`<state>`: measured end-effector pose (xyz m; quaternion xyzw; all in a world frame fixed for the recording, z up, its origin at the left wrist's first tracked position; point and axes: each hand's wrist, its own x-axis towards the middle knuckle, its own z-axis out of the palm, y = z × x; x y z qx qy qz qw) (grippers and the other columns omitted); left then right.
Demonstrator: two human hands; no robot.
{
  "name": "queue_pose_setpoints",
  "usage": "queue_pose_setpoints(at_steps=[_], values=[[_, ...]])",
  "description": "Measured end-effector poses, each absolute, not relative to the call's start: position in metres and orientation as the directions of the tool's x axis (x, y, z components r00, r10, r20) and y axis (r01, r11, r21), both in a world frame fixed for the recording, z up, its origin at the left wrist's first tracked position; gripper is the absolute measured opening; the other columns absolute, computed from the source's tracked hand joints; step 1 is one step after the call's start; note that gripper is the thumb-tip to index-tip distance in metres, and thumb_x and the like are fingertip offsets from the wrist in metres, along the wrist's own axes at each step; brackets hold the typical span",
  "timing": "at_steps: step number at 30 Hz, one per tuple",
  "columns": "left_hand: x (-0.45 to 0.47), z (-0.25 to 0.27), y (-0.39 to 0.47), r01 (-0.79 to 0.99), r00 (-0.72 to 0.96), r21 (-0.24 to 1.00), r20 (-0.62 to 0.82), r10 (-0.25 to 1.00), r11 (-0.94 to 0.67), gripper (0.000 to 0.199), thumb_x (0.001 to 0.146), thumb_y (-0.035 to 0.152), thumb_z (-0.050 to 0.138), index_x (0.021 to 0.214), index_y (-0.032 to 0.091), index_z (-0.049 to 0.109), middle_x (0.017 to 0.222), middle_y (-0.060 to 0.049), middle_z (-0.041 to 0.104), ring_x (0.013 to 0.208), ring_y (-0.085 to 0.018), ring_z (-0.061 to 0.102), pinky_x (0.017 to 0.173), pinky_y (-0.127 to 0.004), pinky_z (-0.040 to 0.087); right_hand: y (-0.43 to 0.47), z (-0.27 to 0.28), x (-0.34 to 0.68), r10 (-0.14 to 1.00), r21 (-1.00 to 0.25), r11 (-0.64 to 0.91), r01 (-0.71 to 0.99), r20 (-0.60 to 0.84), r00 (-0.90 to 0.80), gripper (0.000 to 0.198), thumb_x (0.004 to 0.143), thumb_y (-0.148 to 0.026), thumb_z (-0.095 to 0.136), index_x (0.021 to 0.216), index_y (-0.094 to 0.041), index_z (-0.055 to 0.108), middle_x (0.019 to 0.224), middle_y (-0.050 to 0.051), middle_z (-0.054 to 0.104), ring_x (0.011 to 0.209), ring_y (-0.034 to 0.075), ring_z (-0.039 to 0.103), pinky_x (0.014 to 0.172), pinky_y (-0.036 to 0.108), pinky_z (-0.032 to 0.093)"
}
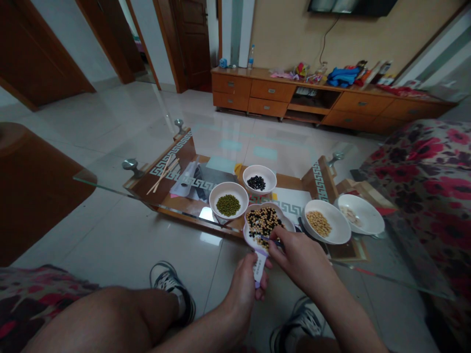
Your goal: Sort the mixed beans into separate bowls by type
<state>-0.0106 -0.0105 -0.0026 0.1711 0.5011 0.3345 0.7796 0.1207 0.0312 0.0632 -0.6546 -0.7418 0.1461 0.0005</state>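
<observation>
My left hand (241, 284) is closed around the white and purple handle of a scalloped bowl (249, 241) at the glass table's near edge. Mixed black and tan beans (263, 220) cover much of its inside. Over the bowl's near right side, my right hand (290, 245) pinches slim dark tweezers (265, 239), their tip down among the beans. Just left stands a white bowl (213, 196) of green beans (228, 205). Behind it is a white bowl (272, 175) with black beans (256, 183). To the right, another white bowl (340, 233) holds tan soybeans (318, 223).
A white dish (371, 220) with small pale bits sits at the far right. Chopsticks (162, 176) and a plastic packet (187, 181) are toward the left of the glass table (110, 189). A long wooden cabinet (268, 90) stands against the wall; a flowered sofa (430, 166) is at right.
</observation>
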Motion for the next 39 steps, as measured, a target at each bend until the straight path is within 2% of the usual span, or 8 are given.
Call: queue_pose_setpoints(at_steps=[8, 14, 23, 31, 39], values=[[-0.010, -0.002, -0.008, -0.351, 0.268, 0.616, -0.655, 0.706, 0.705, 0.034, 0.081, 0.047, 0.039, 0.066, 0.019, 0.050, 0.048, 0.004, 0.043, 0.038, -0.008, 0.028, 0.045, -0.026, 0.026, 0.030, 0.057, 0.114, 0.969, -0.225, 0.164, 0.960, -0.148, -0.200, 0.014, 0.089, -0.028, 0.049, 0.087, -0.023, 0.062, 0.075, 0.002, 0.070, 0.068, 0.018, 0.065, 0.053, 0.026, 0.023], [-0.009, -0.004, -0.009, -0.344, 0.259, 0.630, -0.649, 0.715, 0.696, 0.036, 0.077, 0.052, 0.041, 0.062, 0.020, 0.049, 0.046, 0.005, 0.043, 0.037, -0.007, 0.029, 0.044, -0.026, 0.027, 0.029, 0.051, 0.112, 0.968, -0.227, 0.186, 0.956, -0.125, -0.218, 0.016, 0.090, -0.029, 0.048, 0.087, -0.022, 0.062, 0.075, 0.002, 0.070, 0.067, 0.018, 0.066, 0.053, 0.026, 0.024], [-0.008, -0.004, -0.009, -0.351, 0.257, 0.614, -0.663, 0.703, 0.707, 0.036, 0.076, 0.053, 0.042, 0.062, 0.020, 0.048, 0.045, 0.005, 0.042, 0.036, -0.007, 0.028, 0.043, -0.026, 0.028, 0.030, 0.049, 0.108, 0.961, -0.213, 0.189, 0.958, -0.159, -0.225, 0.015, 0.093, -0.028, 0.047, 0.092, -0.023, 0.061, 0.084, 0.003, 0.073, 0.077, 0.020, 0.069, 0.057, 0.027, 0.029], [-0.009, -0.004, -0.009, -0.358, 0.262, 0.600, -0.671, 0.694, 0.715, 0.035, 0.076, 0.053, 0.043, 0.068, 0.020, 0.050, 0.046, 0.005, 0.044, 0.037, -0.008, 0.029, 0.044, -0.026, 0.028, 0.030, 0.050, 0.107, 0.959, -0.213, 0.179, 0.961, -0.182, -0.219, 0.015, 0.094, -0.027, 0.047, 0.091, -0.023, 0.061, 0.084, 0.003, 0.073, 0.077, 0.019, 0.069, 0.057, 0.027, 0.030], [-0.009, -0.003, -0.008, -0.367, 0.270, 0.606, -0.656, 0.704, 0.706, 0.036, 0.073, 0.056, 0.046, 0.065, 0.020, 0.049, 0.046, 0.005, 0.043, 0.037, -0.007, 0.029, 0.043, -0.025, 0.027, 0.032, 0.048, 0.107, 0.957, -0.225, 0.184, 0.957, -0.180, -0.227, 0.016, 0.094, -0.028, 0.046, 0.091, -0.023, 0.061, 0.085, 0.003, 0.072, 0.078, 0.020, 0.069, 0.058, 0.027, 0.030]])
